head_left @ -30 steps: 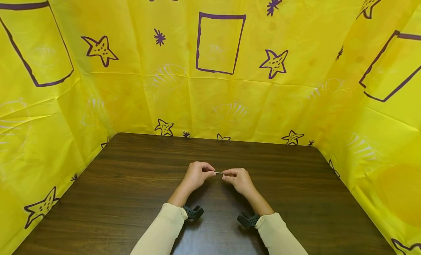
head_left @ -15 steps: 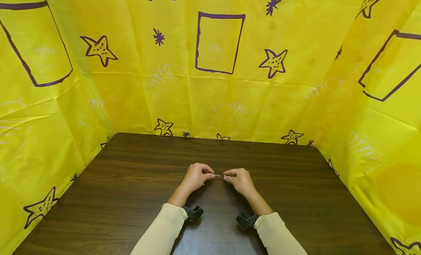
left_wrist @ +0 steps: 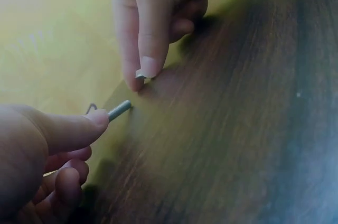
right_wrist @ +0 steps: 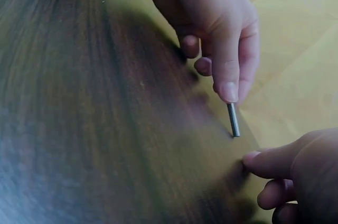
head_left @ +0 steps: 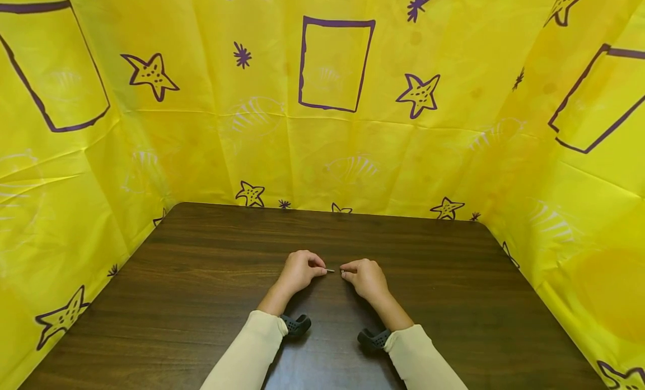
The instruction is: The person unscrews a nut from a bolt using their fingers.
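Observation:
Between thumb and fingers, my left hand pinches a thin silvery bolt. Its threaded end sticks out toward the other hand, while the rest is hidden in the grip. My right hand pinches a small metal nut, mostly covered by thumb and forefinger. A short gap separates the bolt's free end from the nut. In the right wrist view the bolt points down from the left fingertips toward the right thumb.
Both hands are over the middle of a dark wood table. Yellow patterned cloth encloses the table at the back and both sides. A dark band is on each wrist, at the left and the right.
One second ago the bolt spanned from the left fingers to the right fingertips. The two have since come apart, leaving a gap. Both hands have shifted slightly toward me.

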